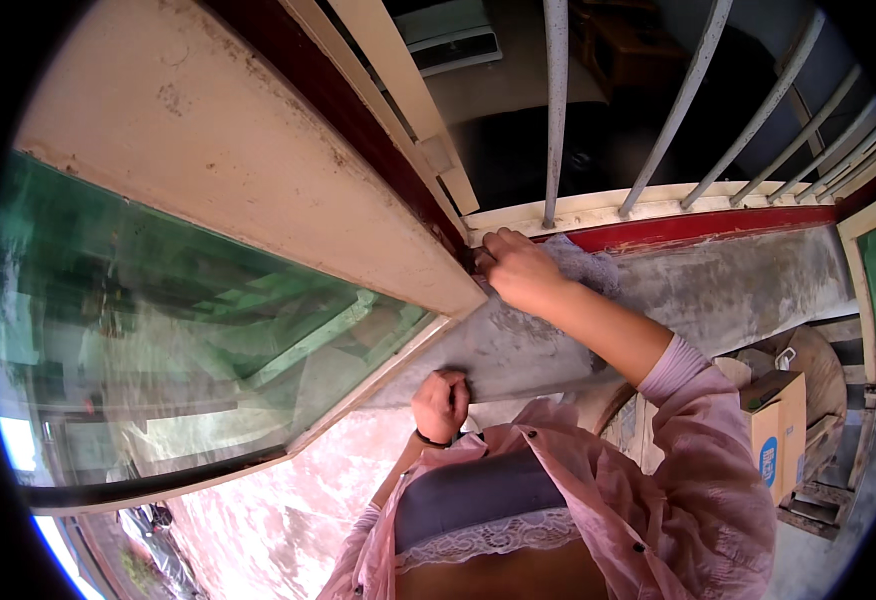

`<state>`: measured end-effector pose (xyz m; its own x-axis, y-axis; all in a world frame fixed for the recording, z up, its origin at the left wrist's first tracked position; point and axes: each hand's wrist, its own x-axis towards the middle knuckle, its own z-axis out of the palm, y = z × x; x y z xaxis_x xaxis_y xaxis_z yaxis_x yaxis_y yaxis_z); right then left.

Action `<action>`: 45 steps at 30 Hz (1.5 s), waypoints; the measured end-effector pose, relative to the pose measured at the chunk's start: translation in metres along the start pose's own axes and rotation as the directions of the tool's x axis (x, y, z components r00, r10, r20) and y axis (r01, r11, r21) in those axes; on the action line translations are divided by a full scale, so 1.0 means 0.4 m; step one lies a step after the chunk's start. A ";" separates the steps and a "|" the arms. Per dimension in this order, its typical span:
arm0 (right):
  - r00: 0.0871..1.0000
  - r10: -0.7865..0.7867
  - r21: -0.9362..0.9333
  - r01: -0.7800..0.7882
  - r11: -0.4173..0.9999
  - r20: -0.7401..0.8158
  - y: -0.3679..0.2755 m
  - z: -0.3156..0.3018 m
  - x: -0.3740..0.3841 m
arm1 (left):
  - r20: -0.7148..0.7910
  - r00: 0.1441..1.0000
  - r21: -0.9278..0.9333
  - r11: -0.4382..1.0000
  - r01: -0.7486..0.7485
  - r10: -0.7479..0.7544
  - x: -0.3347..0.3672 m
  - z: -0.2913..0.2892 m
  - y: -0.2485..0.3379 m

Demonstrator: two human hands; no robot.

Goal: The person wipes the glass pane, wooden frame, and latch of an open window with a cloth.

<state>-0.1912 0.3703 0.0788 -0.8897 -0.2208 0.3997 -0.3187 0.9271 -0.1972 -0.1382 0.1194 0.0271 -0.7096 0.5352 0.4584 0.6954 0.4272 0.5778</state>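
My right hand [524, 272] reaches to the inner corner of the window, where the open window sash [288, 190] meets the red and cream frame. Its fingers are curled in against the dark gap there; what they grip, if anything, is hidden. Just behind this hand a grey, fluffy cloth [588, 265] lies bunched on the concrete sill [728, 280] against the red strip. Lower down, my left hand [441, 405] is closed in a loose fist at the front edge of the sill, with a dark band on its wrist. Nothing shows in that fist.
The sash's green-tinted glass pane [178, 330] fills the left side. Metal bars [693, 95] stand across the opening, with a dim room behind. Below right, a cardboard box [778, 430] sits beside a round wooden piece [808, 370]. Another sash [873, 270] stands at the far right.
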 end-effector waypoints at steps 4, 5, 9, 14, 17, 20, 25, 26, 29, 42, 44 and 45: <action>0.993 -0.009 0.031 0.012 0.999 -0.119 -0.011 0.028 0.020 | 0.007 1.000 -0.002 1.000 0.026 -0.026 0.001 -0.005 0.002; 0.993 -0.007 0.032 0.011 0.999 -0.120 -0.010 0.021 0.009 | 0.008 1.000 -0.001 1.000 0.025 -0.025 -0.002 -0.003 0.004; 0.994 0.042 -0.003 -0.042 0.999 -0.105 -0.023 0.005 -0.003 | 0.017 0.998 0.014 0.998 0.057 -0.057 -0.006 -0.006 0.002; 0.998 0.004 -0.013 -0.005 1.000 -0.056 -0.003 0.033 0.008 | -0.016 1.000 0.010 1.000 0.026 -0.026 0.006 0.005 0.011; 0.992 -0.036 0.190 0.059 0.980 -0.122 0.015 0.024 0.004 | -0.003 1.000 0.024 0.999 0.030 -0.030 0.004 0.002 0.006; 0.992 0.098 0.219 -0.077 0.973 -0.084 -0.012 0.004 0.003 | -0.016 1.000 0.024 0.999 0.024 -0.023 0.000 -0.003 0.001; 0.978 0.187 0.013 -0.187 0.982 -0.088 -0.022 0.007 -0.001 | -0.020 0.999 0.010 0.999 0.040 -0.039 -0.003 -0.004 -0.003; 0.979 0.186 0.016 -0.185 0.983 -0.090 -0.022 0.019 0.003 | -0.023 0.999 -0.001 0.999 0.038 -0.038 -0.003 -0.004 -0.004; 0.990 0.112 0.004 -0.112 0.994 -0.090 -0.015 0.027 0.004 | -0.029 0.999 -0.003 1.000 0.026 -0.026 0.005 0.002 0.005; 0.980 0.191 0.249 -0.169 0.954 -0.063 -0.021 0.014 0.005 | -0.003 0.997 0.014 0.997 0.074 -0.074 -0.001 0.000 0.009; 0.971 0.232 0.244 -0.210 0.947 -0.066 -0.027 0.018 0.008 | -0.019 0.998 0.007 0.998 0.067 -0.066 0.000 0.007 0.006; 0.968 0.246 0.256 -0.227 0.940 -0.043 -0.024 0.020 0.009 | -0.038 0.998 -0.001 0.998 0.057 -0.057 0.001 0.012 0.008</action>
<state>-0.1938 0.3582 0.0750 -0.9259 0.0268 0.3768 -0.1811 0.8440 -0.5049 -0.1357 0.1244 0.0256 -0.7520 0.4818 0.4499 0.6536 0.4563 0.6038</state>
